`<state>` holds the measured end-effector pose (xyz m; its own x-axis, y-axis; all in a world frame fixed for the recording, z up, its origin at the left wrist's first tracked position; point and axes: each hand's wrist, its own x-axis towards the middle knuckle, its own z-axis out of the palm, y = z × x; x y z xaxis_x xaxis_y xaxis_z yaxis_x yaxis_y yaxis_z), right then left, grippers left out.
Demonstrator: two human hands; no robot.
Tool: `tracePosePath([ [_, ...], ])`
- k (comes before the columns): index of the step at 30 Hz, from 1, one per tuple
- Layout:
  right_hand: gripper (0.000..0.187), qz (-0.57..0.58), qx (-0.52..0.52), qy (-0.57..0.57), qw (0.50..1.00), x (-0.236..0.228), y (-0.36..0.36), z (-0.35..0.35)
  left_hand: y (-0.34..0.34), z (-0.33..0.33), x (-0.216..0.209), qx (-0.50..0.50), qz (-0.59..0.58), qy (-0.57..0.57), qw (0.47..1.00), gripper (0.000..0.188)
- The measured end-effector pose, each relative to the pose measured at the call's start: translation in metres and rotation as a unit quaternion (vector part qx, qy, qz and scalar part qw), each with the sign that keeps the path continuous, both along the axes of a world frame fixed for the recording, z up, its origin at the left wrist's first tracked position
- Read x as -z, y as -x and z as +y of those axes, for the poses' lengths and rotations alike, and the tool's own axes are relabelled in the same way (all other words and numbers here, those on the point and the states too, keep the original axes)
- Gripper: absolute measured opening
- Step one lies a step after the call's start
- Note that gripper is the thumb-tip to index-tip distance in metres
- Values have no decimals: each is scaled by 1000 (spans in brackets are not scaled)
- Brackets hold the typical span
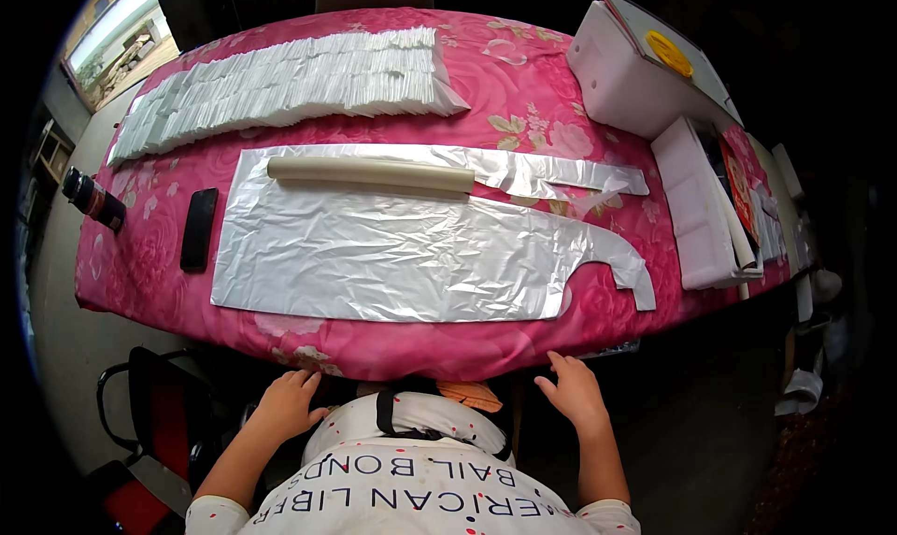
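Observation:
A shiny, creased white plastic sheet [374, 255] lies flat across the table. Its right end has a curved cut-out and narrow strips, like a disposable apron or a vest bag. Along its far part rests a beige tube [374, 174]. My left hand [291, 400] is at the near table edge, fingers apart and holding nothing. Further right, my right hand [572, 387] has its fingers stretched toward the same edge, also without anything in it. Both hands are short of the plastic sheet and do not touch it.
A pink floral cloth [149, 255] covers the table. Folded white plastic pieces [290, 82] lie in a long row behind the sheet. A black phone [198, 230] and dark bottle [93, 199] sit left. White foam boxes [612, 72] stand right, one bearing a yellow ring [669, 53].

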<state>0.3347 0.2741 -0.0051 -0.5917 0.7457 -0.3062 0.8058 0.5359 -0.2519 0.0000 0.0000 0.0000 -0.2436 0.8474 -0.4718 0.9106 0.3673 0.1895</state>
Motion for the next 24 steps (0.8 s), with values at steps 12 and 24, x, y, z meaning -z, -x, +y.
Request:
tracePosePath([
  [12,46,293,-200,-209,911,-4,232,91,4,65,6,176,-139,-131,966,42],
  [24,43,190,4,-158,969,-4,176,227,32,93,-18,88,-158,-256,950,32],
])
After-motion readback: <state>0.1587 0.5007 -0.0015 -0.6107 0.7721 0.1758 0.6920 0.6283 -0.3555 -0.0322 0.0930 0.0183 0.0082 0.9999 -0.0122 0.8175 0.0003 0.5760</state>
